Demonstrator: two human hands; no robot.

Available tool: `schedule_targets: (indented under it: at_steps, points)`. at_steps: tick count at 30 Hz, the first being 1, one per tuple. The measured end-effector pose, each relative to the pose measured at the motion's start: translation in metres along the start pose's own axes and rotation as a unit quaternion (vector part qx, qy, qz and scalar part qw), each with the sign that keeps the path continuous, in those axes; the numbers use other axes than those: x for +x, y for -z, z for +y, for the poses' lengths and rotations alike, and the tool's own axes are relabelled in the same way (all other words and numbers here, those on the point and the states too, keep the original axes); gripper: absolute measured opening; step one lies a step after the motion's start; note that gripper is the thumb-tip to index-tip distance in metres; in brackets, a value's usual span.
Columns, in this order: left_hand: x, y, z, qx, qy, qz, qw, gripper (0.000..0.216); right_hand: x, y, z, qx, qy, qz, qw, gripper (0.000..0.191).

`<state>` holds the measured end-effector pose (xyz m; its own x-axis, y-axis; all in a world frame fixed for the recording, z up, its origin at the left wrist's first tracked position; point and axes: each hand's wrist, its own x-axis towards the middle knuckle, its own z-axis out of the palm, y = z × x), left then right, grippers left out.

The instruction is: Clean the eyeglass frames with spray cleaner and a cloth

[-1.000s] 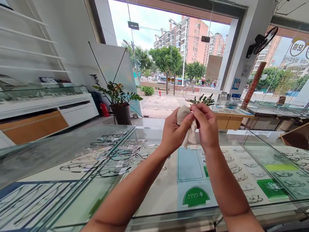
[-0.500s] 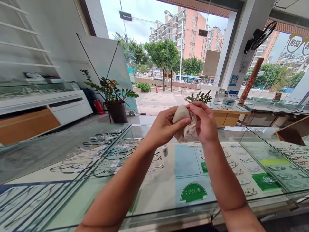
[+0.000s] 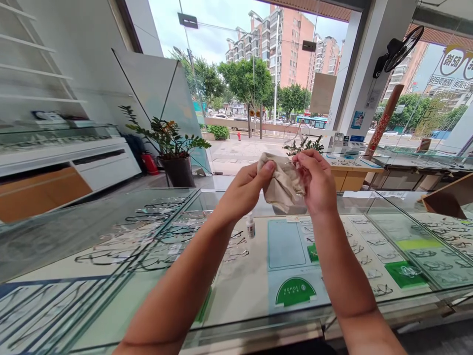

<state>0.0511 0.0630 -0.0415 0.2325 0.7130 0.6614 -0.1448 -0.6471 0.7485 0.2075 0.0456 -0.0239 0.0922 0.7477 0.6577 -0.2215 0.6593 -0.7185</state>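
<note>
A crumpled beige cloth (image 3: 281,183) is held up above the glass counter. My left hand (image 3: 248,190) is closed on its left side, the thumb pressed flat on top of the fabric. At the cloth's right edge, my right hand (image 3: 318,180) is closed in a pinch. Something thin shows at its fingertips, mostly hidden by fingers and fabric, and I cannot make out what it is. Below the cloth, a small white bottle (image 3: 251,227) stands on the counter, apart from both hands.
Under the glass counter (image 3: 236,305) lie rows of eyeglasses (image 3: 177,231) and a green semicircular sign (image 3: 295,292). A potted plant (image 3: 176,170) stands beyond it at left. A wall fan (image 3: 399,54) hangs at right, and a wooden-fronted counter (image 3: 345,178) stands behind.
The cloth has opened out from a tight bundle into a wider, looser sheet. My left thumb has moved up and left over it, and the hands are slightly farther apart.
</note>
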Motion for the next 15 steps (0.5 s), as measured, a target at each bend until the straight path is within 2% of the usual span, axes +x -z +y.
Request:
schedule_targets:
  at_steps: [4, 6, 10, 15]
  points:
    - [0.006, 0.008, -0.005, -0.069, 0.015, 0.039, 0.997, 0.058, 0.005, 0.020, -0.012, -0.084, 0.032, -0.063, 0.994, 0.014]
    - [0.006, 0.008, -0.006, -0.090, 0.014, 0.037, 0.995, 0.058, 0.005, 0.024, -0.016, -0.123, 0.034, -0.102, 0.987, 0.014]
    - [0.004, 0.010, -0.004, -0.086, 0.025, -0.003, 0.996, 0.051, 0.003, 0.022, -0.018, -0.160, 0.004, -0.173, 0.972, 0.014]
    - [0.005, 0.021, 0.002, -0.067, 0.005, -0.078, 0.995, 0.042, 0.003, 0.018, -0.014, -0.105, -0.011, -0.190, 0.976, 0.017]
